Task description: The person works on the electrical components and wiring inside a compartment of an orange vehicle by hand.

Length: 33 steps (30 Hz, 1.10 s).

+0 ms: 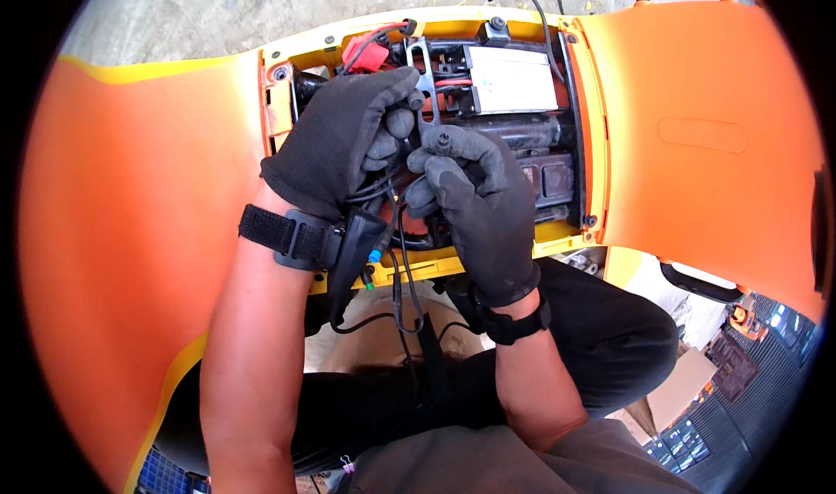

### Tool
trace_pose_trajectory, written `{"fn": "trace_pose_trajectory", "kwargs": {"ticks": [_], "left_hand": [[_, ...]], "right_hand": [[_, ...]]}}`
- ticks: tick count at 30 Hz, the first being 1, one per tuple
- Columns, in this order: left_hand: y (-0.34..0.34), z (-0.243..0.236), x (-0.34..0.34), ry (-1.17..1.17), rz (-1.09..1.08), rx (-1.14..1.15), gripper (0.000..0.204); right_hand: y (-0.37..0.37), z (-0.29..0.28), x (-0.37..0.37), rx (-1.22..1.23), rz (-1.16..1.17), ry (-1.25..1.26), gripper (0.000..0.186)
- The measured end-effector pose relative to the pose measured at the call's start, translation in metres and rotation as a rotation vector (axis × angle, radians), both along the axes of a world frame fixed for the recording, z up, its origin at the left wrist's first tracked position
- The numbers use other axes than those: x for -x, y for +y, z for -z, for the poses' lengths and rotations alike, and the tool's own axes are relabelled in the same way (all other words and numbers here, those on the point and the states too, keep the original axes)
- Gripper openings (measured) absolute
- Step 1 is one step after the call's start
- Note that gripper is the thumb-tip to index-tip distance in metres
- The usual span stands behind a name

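My left hand (341, 141), in a dark glove, is closed with a small round black cable connector (415, 100) between thumb and fingers. Facing it, my gloved right hand (488, 198) pinches a second black connector (442, 142), whose open end points up. The two connectors are apart. Thin black cables (398, 272) run from beneath both hands and loop down over the near yellow edge. Among them hang a blue-tipped plug (374, 256) and a green-tipped one (367, 283). Both hands hover over the open bay of an orange and yellow body, hiding part of it.
Inside the bay are a silver box (512, 79), a red connector (366, 52), a metal bracket (424, 76) and black tubes (514, 131). Orange panels (688, 137) flank it on both sides. A loose black cable (531, 2) arches over the far edge. Cardboard (679, 391) lies at the lower right.
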<state>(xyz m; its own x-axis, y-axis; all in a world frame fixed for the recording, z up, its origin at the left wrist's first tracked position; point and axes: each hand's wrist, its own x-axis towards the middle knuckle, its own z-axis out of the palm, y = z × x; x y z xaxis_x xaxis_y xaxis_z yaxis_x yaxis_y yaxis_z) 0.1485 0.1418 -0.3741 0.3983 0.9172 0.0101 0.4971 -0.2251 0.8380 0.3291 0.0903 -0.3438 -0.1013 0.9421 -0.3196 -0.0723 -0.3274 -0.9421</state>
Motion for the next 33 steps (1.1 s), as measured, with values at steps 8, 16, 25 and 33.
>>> {"fn": "trace_pose_trajectory", "kwargs": {"ticks": [8, 16, 25, 33], "left_hand": [[0.001, 0.01, 0.002, 0.0, 0.005, -0.152, 0.041], [0.001, 0.015, 0.004, 0.031, 0.042, -0.194, 0.038], [0.002, 0.013, 0.002, 0.028, 0.055, -0.17, 0.035], [0.002, 0.014, 0.001, 0.017, 0.035, -0.158, 0.034]], "right_hand": [[0.005, 0.001, 0.001, -0.066, 0.024, -0.224, 0.019], [0.008, 0.005, -0.003, -0.109, -0.023, -0.322, 0.014], [0.01, 0.011, 0.0, -0.167, -0.012, -0.376, 0.016], [0.011, 0.009, 0.001, -0.067, -0.01, -0.328, 0.016]]}}
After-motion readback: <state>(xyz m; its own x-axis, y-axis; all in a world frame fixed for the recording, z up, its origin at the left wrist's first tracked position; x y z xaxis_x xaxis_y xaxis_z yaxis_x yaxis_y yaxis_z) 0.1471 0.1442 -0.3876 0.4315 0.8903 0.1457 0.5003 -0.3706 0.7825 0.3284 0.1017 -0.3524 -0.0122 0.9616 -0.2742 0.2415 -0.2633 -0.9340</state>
